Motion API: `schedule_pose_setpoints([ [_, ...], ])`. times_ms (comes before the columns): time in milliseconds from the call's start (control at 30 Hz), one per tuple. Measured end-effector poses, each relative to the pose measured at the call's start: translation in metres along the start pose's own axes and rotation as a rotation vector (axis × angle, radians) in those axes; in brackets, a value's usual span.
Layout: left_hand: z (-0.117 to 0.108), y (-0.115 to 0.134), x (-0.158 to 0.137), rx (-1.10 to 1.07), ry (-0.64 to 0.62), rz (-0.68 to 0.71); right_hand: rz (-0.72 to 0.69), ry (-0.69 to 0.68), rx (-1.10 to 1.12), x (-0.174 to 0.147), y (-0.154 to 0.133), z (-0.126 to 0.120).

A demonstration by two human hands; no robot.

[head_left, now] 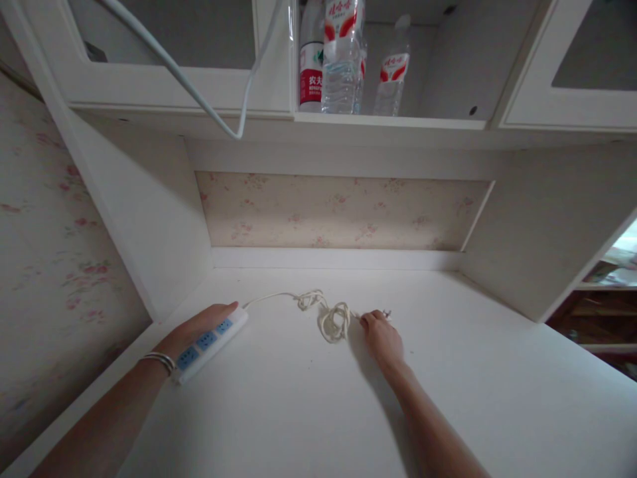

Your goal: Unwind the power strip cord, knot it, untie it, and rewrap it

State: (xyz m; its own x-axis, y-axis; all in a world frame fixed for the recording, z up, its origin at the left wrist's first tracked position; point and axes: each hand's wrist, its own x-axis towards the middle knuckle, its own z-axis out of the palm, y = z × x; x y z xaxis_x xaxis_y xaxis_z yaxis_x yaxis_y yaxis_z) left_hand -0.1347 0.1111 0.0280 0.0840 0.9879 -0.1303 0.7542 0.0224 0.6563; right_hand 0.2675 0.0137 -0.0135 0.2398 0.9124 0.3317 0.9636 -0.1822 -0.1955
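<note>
At the left, a white power strip (pixel 212 345) with blue socket faces lies slantwise on the desktop. My left hand (pixel 196 328) wraps around its far side, and its fingers are partly hidden. From the strip's upper end a white power cord (pixel 334 324) runs right into a tangle of loops on the desktop. Right of those loops, my right hand (pixel 382 337) is closed on the cord close to its plug (pixel 387 315), whose metal prongs stick out past the fingers.
The white desktop (pixel 298 411) sits between side panels, with floral wallpaper (pixel 323 212) behind. Overhead, a cabinet shelf (pixel 388 122) holds several plastic bottles (pixel 342 60). A pale cable (pixel 199 99) hangs in front of the upper left cabinet door.
</note>
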Motion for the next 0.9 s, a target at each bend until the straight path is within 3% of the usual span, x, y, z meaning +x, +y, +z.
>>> schedule_pose_setpoints([
  [100, 0.003, -0.006, 0.015, 0.246, 0.057, 0.097, -0.017, 0.081, 0.072, -0.001, -0.005, -0.001],
  [233, 0.01, -0.01, 0.025, 0.343, 0.127, 0.15, -0.095, 0.222, 0.207, -0.002, -0.011, -0.004],
  [367, 0.021, 0.01, 0.007, 0.38, 0.277, 0.191, -0.17, 0.307, 0.339, -0.003, -0.017, -0.002],
  [433, 0.036, 0.031, -0.014, 0.329, 0.351, 0.384, -0.225, 0.334, 0.424, -0.004, -0.021, 0.0],
  [500, 0.057, 0.057, -0.041, 0.184, 0.308, 0.571, -0.312, 0.357, 0.524, -0.005, -0.026, 0.001],
  [633, 0.104, 0.099, -0.088, -0.021, 0.109, 0.764, -0.469, 0.365, 0.696, -0.01, -0.038, -0.003],
  [700, 0.123, 0.107, -0.098, -0.077, 0.065, 0.776, -0.501, 0.339, 0.74, -0.015, -0.044, -0.006],
  [900, 0.148, 0.093, -0.091, -0.288, 0.072, 0.551, -0.534, 0.295, 0.826, -0.024, -0.054, -0.014],
])
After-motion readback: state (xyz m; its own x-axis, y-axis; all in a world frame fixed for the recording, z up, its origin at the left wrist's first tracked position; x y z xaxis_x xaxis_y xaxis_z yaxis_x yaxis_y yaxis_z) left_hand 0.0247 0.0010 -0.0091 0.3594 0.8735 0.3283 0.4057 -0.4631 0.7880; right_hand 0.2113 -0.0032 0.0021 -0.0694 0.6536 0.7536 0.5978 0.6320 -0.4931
